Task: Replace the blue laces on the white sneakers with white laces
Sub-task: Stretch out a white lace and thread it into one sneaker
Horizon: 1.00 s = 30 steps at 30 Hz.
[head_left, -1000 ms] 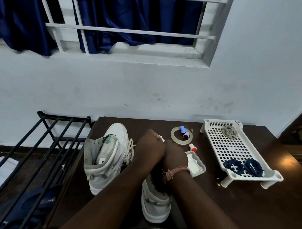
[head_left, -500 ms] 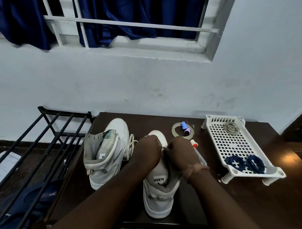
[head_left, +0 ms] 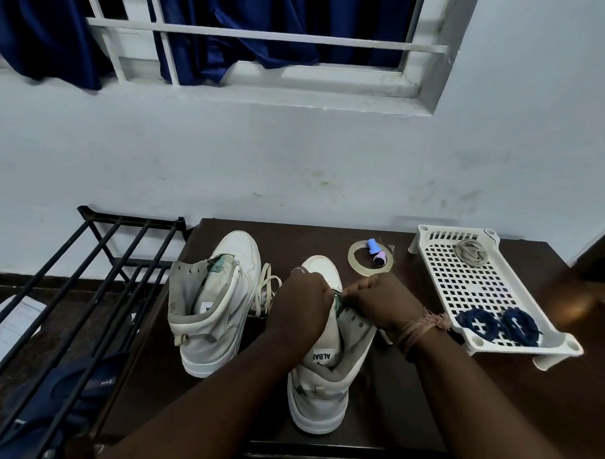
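Note:
Two white high-top sneakers stand on the dark wooden table. The left sneaker has no lace in its eyelets; a white lace lies loose beside it. My left hand and right hand are curled over the front of the right sneaker, their fingertips meeting at its eyelets and pinching something small there; the lace itself is hidden. Two coiled blue laces lie in the white perforated tray. A coiled white lace sits at the tray's far end.
A tape ring with a small blue-and-pink object inside lies behind the right sneaker. A black metal rack stands left of the table, dark blue footwear beneath it. The wall and a barred window rise behind.
Both hands dropped from above the shoe down to its eyelets, uncovering the toe. The right wrist swung rightward. The small white box by the right wrist is now hidden.

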Tool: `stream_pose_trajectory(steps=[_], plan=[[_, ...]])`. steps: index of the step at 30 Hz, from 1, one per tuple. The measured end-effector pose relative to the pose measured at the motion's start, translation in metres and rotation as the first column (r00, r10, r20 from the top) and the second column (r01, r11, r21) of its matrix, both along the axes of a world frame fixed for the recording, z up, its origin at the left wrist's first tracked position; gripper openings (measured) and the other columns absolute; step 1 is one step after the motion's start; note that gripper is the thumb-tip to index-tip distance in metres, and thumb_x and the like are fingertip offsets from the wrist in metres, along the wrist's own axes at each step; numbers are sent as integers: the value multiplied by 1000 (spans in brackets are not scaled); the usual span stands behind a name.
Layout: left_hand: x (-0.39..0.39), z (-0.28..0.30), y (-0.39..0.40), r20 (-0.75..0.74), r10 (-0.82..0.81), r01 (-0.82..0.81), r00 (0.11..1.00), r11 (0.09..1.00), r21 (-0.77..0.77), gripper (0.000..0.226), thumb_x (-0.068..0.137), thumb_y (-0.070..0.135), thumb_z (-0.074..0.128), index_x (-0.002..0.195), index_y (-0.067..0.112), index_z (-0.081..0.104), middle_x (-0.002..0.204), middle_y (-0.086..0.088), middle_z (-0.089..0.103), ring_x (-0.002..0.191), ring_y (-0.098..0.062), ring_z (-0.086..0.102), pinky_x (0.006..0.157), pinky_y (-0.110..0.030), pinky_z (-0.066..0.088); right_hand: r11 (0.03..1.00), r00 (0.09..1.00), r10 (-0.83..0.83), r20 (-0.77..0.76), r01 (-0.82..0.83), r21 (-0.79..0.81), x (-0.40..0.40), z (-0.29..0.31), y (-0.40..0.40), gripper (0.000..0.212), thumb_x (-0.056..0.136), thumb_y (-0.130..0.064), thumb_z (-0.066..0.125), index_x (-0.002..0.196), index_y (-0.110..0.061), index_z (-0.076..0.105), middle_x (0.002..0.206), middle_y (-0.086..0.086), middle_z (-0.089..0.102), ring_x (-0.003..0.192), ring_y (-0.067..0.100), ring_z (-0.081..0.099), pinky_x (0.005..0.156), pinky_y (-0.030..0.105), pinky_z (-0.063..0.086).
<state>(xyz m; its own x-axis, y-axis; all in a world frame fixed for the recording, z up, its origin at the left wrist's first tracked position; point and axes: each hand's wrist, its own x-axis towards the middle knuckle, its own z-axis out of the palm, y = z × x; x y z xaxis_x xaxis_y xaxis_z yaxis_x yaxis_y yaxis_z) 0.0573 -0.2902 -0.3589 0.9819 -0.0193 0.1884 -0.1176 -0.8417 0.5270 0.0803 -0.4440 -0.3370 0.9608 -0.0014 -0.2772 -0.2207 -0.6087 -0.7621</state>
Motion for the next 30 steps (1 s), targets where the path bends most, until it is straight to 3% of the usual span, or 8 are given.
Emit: stream_pose_trajectory(steps=[7,12,14,18,23,25,27,30], plan=[[-1,-4,-3,49,23,-23,999,1000,-1,23,96,30,54,85,16,68,96,-6,56,83,-22,60,68,-33,44,997,997,49,65,-45,-57,1,-1,1,16,87,-17,68,76,-13,81,62,-2,69,55,6,56,55,17,43],[4,-6,0,-58,29,-35,998,993,-115,31,94,28,55,65,22,51,82,-11,64,89,-26,60,69,-35,42,997,995,65,76,-61,-53,0,-1,2,16,88,-21,69,80,-17,81,74,0,75,64,8,62,59,18,48],[4,-8,1,-66,29,-38,997,990,-134,32,93,26,57,63,17,56,76,-9,64,81,-27,62,67,-37,48,994,994,84,68,-79,-69,1,1,2,18,89,-21,65,81,-18,81,76,0,75,65,7,63,58,16,47],[5,-3,1,-151,53,-88,987,966,-241,19,88,21,66,71,21,74,78,4,73,80,-15,67,70,-31,48,992,998,65,-22,-63,106,4,-3,-5,25,89,-12,58,78,-16,80,73,5,74,64,11,61,67,26,53],[8,-2,0,-172,14,-48,985,979,-197,37,84,16,60,51,23,46,67,-7,63,80,-33,65,73,-43,53,963,997,58,-46,-44,267,8,-12,-10,17,89,-6,65,78,-9,77,65,4,69,58,11,58,59,22,48],[8,-2,1,-174,15,-46,985,982,-180,29,84,15,62,56,21,59,73,-5,69,84,-29,67,75,-41,53,966,998,53,-18,-47,253,8,-13,-9,12,89,-9,67,81,-6,77,68,8,70,58,9,59,59,21,49],[7,-1,2,-137,38,-62,990,982,-176,15,85,19,66,74,20,77,82,-1,75,86,-22,68,75,-39,53,977,998,61,26,-65,204,8,-15,-7,11,89,-13,70,83,-4,76,74,15,72,60,9,60,62,22,51],[5,-4,1,-99,78,-92,992,985,-143,14,85,24,68,84,24,81,82,-1,75,83,-21,68,72,-38,53,982,995,81,62,-90,163,10,-16,-6,11,87,-14,73,84,-3,74,77,16,74,61,9,62,64,23,53]])
